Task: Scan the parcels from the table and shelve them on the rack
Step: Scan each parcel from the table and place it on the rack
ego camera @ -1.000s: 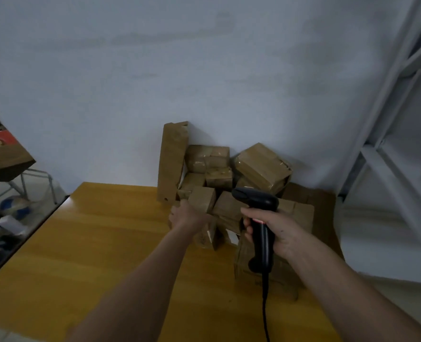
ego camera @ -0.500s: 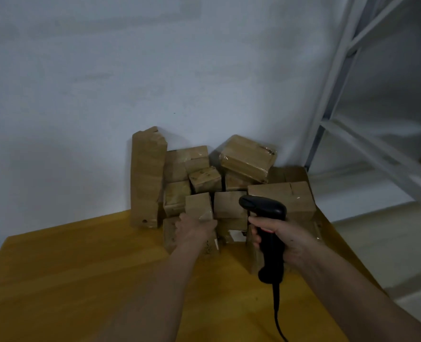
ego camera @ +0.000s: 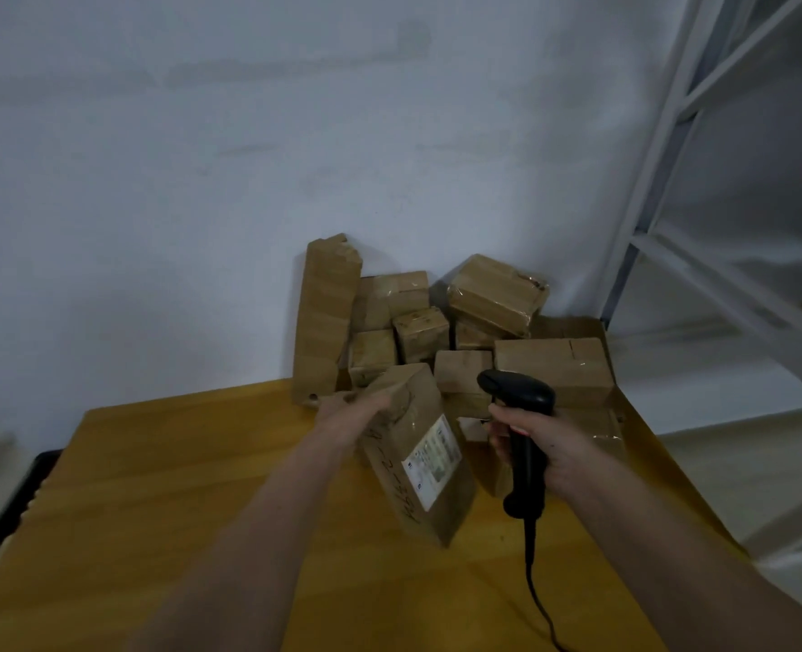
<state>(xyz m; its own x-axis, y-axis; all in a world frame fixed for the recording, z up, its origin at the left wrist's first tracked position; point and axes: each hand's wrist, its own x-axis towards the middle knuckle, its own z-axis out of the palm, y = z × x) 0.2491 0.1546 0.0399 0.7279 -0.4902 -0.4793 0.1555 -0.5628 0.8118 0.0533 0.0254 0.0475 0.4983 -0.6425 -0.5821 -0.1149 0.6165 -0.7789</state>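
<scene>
Brown cardboard filled my view. My left hand [ego camera: 359,409] gripped the top end of a parcel [ego camera: 420,451], fingers curled over its upper edge, holding it tilted above the yellow wooden table [ego camera: 163,487]. A white label [ego camera: 432,456] sat on the face turned toward me, its print too small and blurred to read, and dark handwriting ran down the side beside it, which I could not make out either. Behind it, the pile of parcels [ego camera: 441,331] leaned against the white wall [ego camera: 248,157], a tall narrow box [ego camera: 326,317] standing upright at its left end. My right hand [ego camera: 537,444] was clenched round the handle of the black scanner [ego camera: 521,430], just right of the parcel, its cable [ego camera: 537,600] trailing down toward me. At the far right stood the white metal rack [ego camera: 700,181].
</scene>
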